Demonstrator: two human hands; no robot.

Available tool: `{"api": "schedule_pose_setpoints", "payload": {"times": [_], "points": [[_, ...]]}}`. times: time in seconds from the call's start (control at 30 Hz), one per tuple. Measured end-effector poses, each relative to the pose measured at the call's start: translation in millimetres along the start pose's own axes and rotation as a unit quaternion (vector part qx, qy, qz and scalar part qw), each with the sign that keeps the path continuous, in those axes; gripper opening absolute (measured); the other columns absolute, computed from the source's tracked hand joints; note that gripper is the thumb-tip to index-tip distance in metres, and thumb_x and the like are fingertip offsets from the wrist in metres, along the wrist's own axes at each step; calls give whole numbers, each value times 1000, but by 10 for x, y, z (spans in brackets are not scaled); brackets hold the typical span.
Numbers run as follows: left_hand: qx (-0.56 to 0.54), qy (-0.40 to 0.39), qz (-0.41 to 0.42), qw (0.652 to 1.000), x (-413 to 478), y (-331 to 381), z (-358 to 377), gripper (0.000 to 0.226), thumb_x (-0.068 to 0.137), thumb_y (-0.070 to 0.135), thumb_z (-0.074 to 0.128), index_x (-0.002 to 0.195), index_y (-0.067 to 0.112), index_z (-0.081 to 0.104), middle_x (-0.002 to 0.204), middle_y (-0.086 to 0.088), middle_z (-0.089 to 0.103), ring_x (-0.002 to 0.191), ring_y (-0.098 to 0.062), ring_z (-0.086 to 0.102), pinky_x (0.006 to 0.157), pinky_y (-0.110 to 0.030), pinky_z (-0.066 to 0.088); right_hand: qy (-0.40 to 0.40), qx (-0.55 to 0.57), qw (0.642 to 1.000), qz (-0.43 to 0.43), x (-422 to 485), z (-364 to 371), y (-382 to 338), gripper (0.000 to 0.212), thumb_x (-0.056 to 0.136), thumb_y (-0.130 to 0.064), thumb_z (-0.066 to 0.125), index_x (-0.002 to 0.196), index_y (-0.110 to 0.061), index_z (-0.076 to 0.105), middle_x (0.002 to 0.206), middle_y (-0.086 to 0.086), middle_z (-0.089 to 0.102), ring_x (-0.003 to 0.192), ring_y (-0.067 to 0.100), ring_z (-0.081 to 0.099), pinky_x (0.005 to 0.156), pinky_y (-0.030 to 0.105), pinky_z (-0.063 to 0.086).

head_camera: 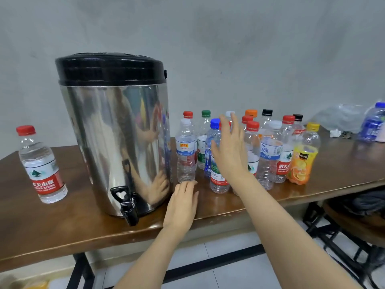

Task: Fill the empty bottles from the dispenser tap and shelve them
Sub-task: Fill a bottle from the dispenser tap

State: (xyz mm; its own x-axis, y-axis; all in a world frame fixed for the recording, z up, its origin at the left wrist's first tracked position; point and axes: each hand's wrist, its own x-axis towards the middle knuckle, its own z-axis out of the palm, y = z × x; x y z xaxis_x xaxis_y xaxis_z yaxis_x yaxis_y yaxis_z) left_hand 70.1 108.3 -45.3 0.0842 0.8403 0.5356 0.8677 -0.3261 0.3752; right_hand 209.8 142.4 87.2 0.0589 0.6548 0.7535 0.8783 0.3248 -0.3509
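A steel dispenser with a black lid stands on the brown wooden table. Its black tap sits low on the front and reaches out over the table edge.

To the left of the dispenser, alone, stands one bottle with a red cap; it is full of clear water and has a red and white label.

To the right of the dispenser is a tight group of empty bottles, all upright, with caps in red, green, blue, orange, black, white and yellow. The one with the yellow cap carries an orange fruit label and stands at the right end of the group. The one with the white cap is nearest to the dispenser.

The left hand lies flat on the table, palm down, fingers straight and together, holding nothing; its fingertips are just in front of the white-capped bottle. The right hand is raised in front of the bottle group with fingers spread wide. It covers part of a blue-capped bottle, and it seems not to touch any bottle, but the view does not make this sure.

Far right, a large blue water jug and a crumpled clear plastic bag lie on the table.
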Motion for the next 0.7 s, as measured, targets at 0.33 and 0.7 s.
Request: {"api": "schedule_pose_setpoints", "payload": {"times": [0.33,0.7], "points": [[-25,24,-15,999,-27,22,-40,38,104,27,45,141,16,47,136,0,53,126,-13,47,108,-26,38,-38,65,997,14,21,162,32,62,90,-8,66,143,-16,35,137,12,40,108,33,55,85,41,51],[-287,110,13,952,-307,182,-338,54,93,38,63,141,28,39,137,14,44,132,5,38,108,-11,29,-66,209,976,-19,-527,-505,-363,68,88,-19,72,145,-23,35,142,-1,39,123,5,43,97,9,33]]}}
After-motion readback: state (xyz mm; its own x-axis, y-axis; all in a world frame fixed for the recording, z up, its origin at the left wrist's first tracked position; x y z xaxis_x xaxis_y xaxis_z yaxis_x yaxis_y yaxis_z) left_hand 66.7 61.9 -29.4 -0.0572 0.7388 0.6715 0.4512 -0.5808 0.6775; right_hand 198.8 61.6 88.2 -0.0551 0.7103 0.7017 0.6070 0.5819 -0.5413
